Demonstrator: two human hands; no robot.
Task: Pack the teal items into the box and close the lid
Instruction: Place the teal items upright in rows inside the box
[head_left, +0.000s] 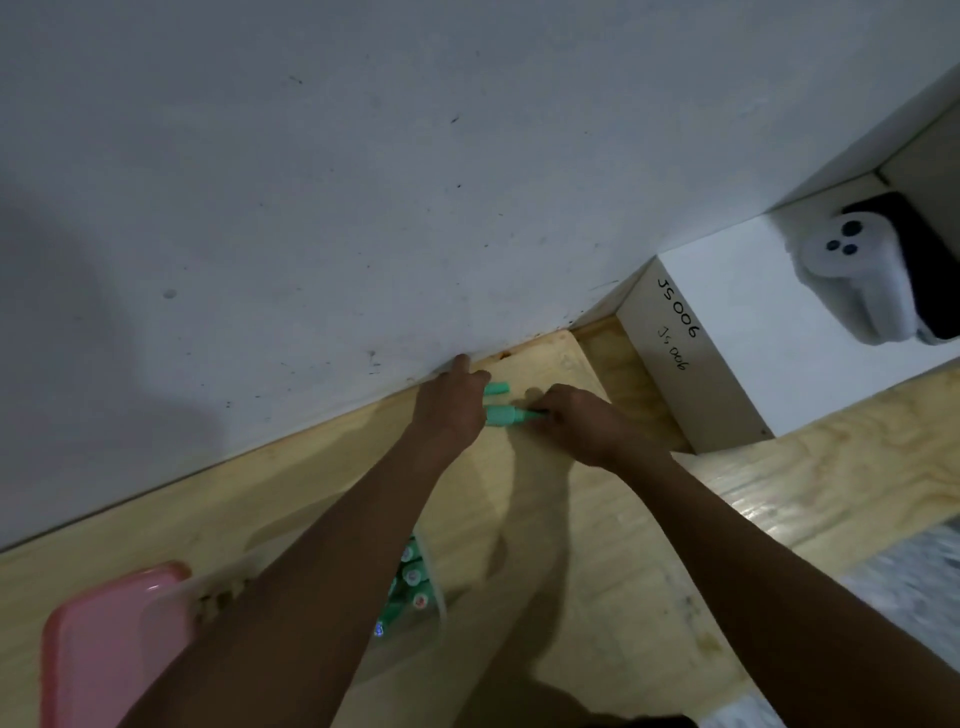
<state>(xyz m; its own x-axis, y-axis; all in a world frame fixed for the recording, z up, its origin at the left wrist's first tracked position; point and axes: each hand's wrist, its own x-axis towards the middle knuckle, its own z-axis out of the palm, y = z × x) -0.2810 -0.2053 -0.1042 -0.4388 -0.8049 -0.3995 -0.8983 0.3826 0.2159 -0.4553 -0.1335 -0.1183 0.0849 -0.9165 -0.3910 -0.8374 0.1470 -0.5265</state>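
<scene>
Both hands reach to the far edge of the wooden bench, close to the grey wall. Between them lies a teal marker. The right hand has its fingers curled and pinches the marker's tip end. The left hand covers the other end; its knuckles hide the fingers there, so whether it grips the marker or only rests on it I cannot tell, though one finger stretches up and touches the wall.

A second teal marker lies just behind the first, nearer the wall, its left end hidden under the left hand.

Closer to the person, partly hidden under the left forearm, stands the clear box, open, with several teal markers already inside (their round ends face up). The pink lid lies on the bench just left of the box, off it.

To the right a white box sits on the bench, hand-lettered "JS 006" twice on its side, and a white controller rests on top of it.
</scene>
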